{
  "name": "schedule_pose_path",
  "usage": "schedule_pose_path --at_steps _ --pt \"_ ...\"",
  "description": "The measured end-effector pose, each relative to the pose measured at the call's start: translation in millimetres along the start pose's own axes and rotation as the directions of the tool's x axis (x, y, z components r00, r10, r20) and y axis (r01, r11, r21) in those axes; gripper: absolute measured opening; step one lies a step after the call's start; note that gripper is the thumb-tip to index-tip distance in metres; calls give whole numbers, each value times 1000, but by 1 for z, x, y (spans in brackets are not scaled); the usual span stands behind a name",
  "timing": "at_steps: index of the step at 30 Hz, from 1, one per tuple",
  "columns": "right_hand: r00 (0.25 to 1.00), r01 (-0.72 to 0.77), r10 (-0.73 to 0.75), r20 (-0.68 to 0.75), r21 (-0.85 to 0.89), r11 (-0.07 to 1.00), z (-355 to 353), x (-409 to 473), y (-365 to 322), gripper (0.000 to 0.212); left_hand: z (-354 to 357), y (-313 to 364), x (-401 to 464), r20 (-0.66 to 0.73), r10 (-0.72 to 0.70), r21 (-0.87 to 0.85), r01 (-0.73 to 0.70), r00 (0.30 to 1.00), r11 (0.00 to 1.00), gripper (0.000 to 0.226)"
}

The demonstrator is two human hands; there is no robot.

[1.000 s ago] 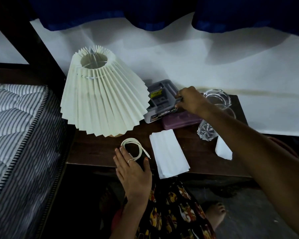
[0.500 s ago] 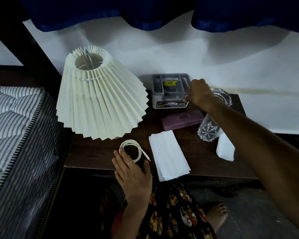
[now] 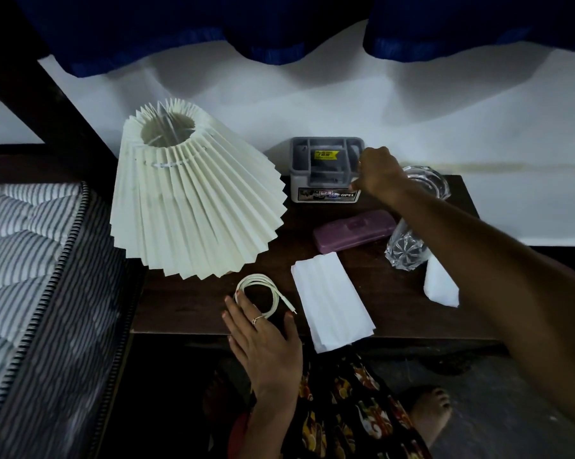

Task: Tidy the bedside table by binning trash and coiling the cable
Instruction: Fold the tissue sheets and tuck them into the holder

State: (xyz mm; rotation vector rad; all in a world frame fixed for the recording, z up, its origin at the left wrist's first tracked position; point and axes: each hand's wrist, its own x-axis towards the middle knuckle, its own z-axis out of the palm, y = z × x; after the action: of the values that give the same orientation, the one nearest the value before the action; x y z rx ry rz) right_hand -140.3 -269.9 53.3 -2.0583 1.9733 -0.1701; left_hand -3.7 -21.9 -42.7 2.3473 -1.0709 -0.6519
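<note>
On the bench (image 3: 186, 313), the lamp (image 3: 193, 197) stands at the back left, next to the mattress (image 3: 31, 260) that lies left of the bench. Right of the lamp, at the back against the wall, sits the organizer (image 3: 325, 170). In front of the organizer lies the case (image 3: 352, 230), and right of the case stands the glass (image 3: 405, 250), with the bowl (image 3: 428, 183) behind it. The cable (image 3: 259, 293) lies coiled at the front, just before the lamp. Right of the cable lies the tissue (image 3: 332, 306), its near end past the front edge. A second tissue (image 3: 440, 286) lies in front of the glass, at the right.
</note>
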Motion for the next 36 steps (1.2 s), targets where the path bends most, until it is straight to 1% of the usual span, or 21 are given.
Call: schedule_pose_path --at_steps 2,3,5,7,8,10,12,13,14,16,18,20,24,26,28,30,33,35,36 --pt "1000 24 -23 17 -21 1000 -5 -4 -1 41 1 0 0 3 -2 12 2 1000 1000 88" --pt "999 40 -40 3 -26 999 -9 -6 -2 38 1 0 0 1 -1 18 1 1000 1000 88" --pt "995 68 -68 -70 -4 998 -19 -17 -3 36 0 1 -1 -5 3 22 -3 1000 1000 88" --pt "984 127 -116 -134 74 989 -31 -45 -8 36 -2 5 -3 -9 16 18 -16 1000 1000 87" --pt "980 160 -141 -141 134 978 -36 -65 -11 35 -3 6 -5 -14 38 20 -37 999 999 86" --pt "982 183 -161 -102 255 949 -35 -108 -15 27 -6 9 -10 -45 102 42 -100 994 994 80" --pt "991 131 -130 -27 329 935 -19 -144 -9 18 -12 11 -15 -97 190 91 -182 977 979 74" --pt "995 82 -94 21 337 938 -6 -157 -3 18 -14 11 -19 -112 247 100 -237 962 966 70" --pt "996 15 -45 83 332 943 8 -166 3 23 -16 12 -23 -105 311 91 -302 945 949 66" --pt "977 -140 81 196 315 939 35 -179 15 38 -19 16 -31 -23 392 3 -392 920 920 52" --pt "950 -261 189 250 297 918 54 -186 21 53 -17 22 -38 61 362 -103 -354 930 929 41" --pt "930 -326 245 274 304 895 68 -192 19 61 -13 27 -42 103 306 -151 -290 946 945 42" --pt "912 -385 301 277 333 861 83 -200 9 61 -12 36 -46 159 200 -254 -155 967 955 51" --pt "891 -442 335 306 414 796 85 -202 5 56 -12 38 -44 189 149 -302 -87 971 949 52" --pt "862 -505 357 360 544 670 84 -203 3 48 -11 40 -41 216 118 -339 -39 969 940 50" --pt "850 -526 332 409 636 564 83 -203 2 38 -11 42 -38 239 85 -365 9 967 931 50" --pt "874 -486 266 407 713 506 82 -208 2 26 -15 45 -34 268 41 -404 73 963 912 48" --pt "895 -446 230 382 765 465 73 -213 3 16 -17 45 -33 300 21 -462 126 954 878 44" --pt "904 -428 213 371 796 427 68 -215 4 13 -18 45 -33 320 15 -501 155 947 852 43"
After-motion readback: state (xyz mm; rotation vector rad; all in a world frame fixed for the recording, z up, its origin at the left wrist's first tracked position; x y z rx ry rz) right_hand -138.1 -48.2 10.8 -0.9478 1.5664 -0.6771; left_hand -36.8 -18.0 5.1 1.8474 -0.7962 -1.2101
